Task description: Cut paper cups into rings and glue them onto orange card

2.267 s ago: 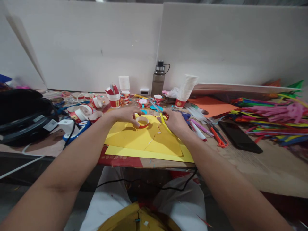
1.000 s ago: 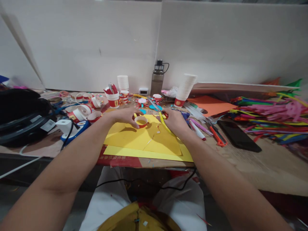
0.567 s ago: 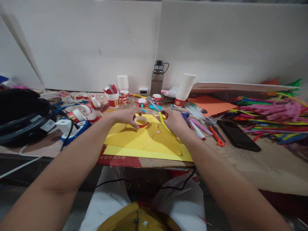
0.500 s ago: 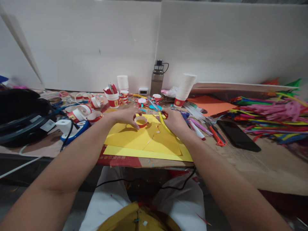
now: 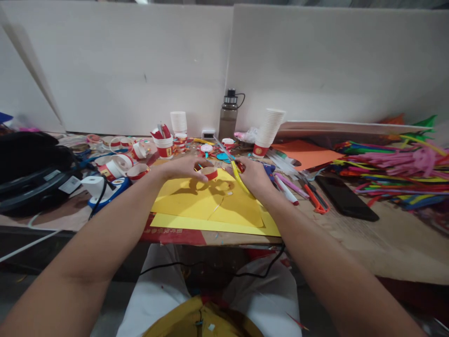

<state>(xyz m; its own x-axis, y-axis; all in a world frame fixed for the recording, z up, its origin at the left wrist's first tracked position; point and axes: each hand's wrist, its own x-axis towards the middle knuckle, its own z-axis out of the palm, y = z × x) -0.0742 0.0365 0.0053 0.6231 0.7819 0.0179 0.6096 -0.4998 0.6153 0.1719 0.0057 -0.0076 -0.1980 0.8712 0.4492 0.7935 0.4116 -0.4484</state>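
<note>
My left hand (image 5: 186, 167) is closed on a cut-down paper cup (image 5: 209, 174), a short red-and-white ring held just above the yellow paper (image 5: 206, 206). In my right hand (image 5: 251, 174) is a pair of scissors (image 5: 235, 172) with yellow handles, the blades pointing up and away to the left. The fingers of that hand wrap round the handles and are partly hidden. A thin strip and a small white scrap (image 5: 230, 193) lie on the yellow sheet below both hands.
Behind are a dark water bottle (image 5: 228, 114), a tall cup stack (image 5: 269, 133) and a cup of pens (image 5: 163, 144). Cut cups (image 5: 114, 167) and a power strip (image 5: 107, 192) stand left. Right lie a phone (image 5: 346, 197), an orange cutter (image 5: 316, 199) and pipe cleaners (image 5: 403, 164).
My left hand has tilted the cup ring and shifted it slightly right and up, so its red side shows more. The scissors stay in my right hand, nearly still.
</note>
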